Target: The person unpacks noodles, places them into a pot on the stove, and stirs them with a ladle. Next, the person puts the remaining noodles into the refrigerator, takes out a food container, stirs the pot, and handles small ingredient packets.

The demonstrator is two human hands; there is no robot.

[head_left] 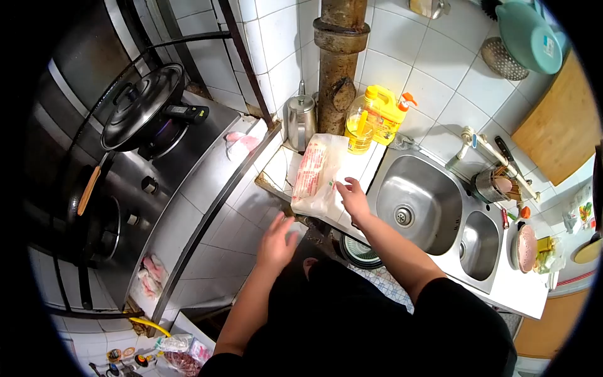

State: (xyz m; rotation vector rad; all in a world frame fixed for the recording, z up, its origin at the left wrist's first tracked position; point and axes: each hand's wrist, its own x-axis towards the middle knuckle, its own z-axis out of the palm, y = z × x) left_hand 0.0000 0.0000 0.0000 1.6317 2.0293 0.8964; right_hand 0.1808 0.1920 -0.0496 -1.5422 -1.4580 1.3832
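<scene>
A translucent plastic bag [317, 176] with a long red-printed packet in it lies on the white counter, left of the sink. What the packet contains is unclear. My right hand [353, 200] is at the bag's right edge with its fingers slightly bent and apart; whether the fingertips touch the plastic is hard to tell. Below the bag's lower left corner, my left hand [277, 242] is open, fingers spread, holding nothing. Just behind the bag stand a yellow oil bottle [359, 133], a yellow jug with an orange cap [391, 116] and a metal pot [301, 119].
The double steel sink [418, 201] is on the right, with a tap [468, 141] and a utensil holder [488, 186]. To the left, a lidded wok [144, 103] sits over a lit burner. A rusty pipe [341, 81] rises behind the counter. A pink bowl [525, 248] stands far right.
</scene>
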